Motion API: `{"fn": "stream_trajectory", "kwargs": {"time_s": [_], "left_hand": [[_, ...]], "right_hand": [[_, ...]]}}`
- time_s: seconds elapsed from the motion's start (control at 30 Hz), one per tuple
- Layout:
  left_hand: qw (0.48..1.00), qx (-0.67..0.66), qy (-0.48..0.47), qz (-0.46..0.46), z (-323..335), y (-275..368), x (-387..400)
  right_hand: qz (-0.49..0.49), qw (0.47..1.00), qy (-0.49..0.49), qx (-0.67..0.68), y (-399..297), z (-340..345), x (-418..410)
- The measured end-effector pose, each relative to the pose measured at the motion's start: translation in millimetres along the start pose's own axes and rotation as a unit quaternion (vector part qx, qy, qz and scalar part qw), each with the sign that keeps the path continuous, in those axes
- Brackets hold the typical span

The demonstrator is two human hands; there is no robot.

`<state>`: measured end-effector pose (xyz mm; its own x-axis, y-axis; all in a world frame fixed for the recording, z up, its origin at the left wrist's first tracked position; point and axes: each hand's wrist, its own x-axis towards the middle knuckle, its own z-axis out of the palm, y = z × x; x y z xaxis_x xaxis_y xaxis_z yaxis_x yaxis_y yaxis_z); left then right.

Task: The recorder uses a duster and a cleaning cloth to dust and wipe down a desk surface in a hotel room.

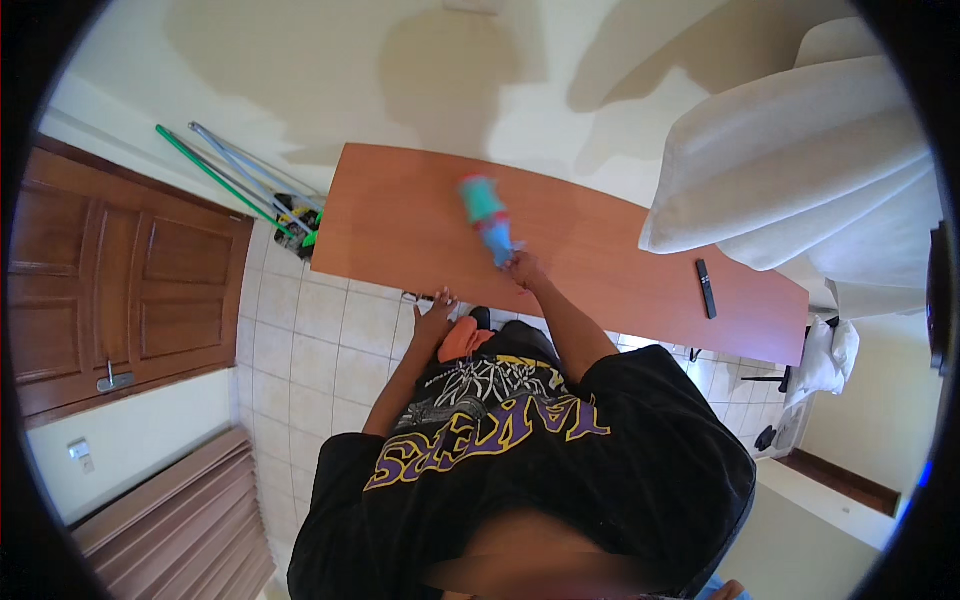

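My right hand (525,271) grips the near end of a long teal, red and blue object (490,214), held over the brown wooden table (397,217). Motion blurs it, so I cannot tell exactly what it is. At the table's near edge, left of centre, my left hand (437,313) has its fingers apart and holds nothing visible. An orange cloth (463,341) lies against my dark clothing, just right of my left wrist.
A black remote control (706,289) lies on the table's right part. White curtain fabric (780,150) overhangs the back right. Long-handled cleaning tools (225,180) lean left of the table, near a wooden door (127,277). Another person's hand (727,591) shows at lower right.
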<state>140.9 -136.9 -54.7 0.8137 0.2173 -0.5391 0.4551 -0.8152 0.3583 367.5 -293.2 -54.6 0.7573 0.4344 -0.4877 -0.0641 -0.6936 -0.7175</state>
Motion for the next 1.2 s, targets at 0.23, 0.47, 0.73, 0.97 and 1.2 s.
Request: {"fn": "stream_trajectory", "kwargs": {"time_s": [0.23,0.47,0.73,0.97,1.2], "left_hand": [[1.000,0.014,0.011,-0.003,-9.4,4.0,-0.5],[0.991,-0.061,0.115,-0.040,12.3,4.2,-10.4],[0.995,-0.084,0.051,0.011,13.8,16.8,-2.7],[0.993,-0.070,0.084,0.040,24.0,39.6,-6.0],[0.996,0.044,0.066,0.038,34.6,71.7,6.2]], "right_hand": [[-0.167,0.956,-0.058,-0.236,39.8,37.9,-11.0],[-0.106,0.979,-0.092,-0.148,70.6,7.3,-50.1],[-0.114,0.969,-0.089,-0.202,117.3,-55.0,-86.8],[0.007,0.983,-0.038,-0.177,184.2,-92.8,-112.0],[-0.028,0.987,-0.016,-0.159,221.3,-118.2,-122.9]]}}
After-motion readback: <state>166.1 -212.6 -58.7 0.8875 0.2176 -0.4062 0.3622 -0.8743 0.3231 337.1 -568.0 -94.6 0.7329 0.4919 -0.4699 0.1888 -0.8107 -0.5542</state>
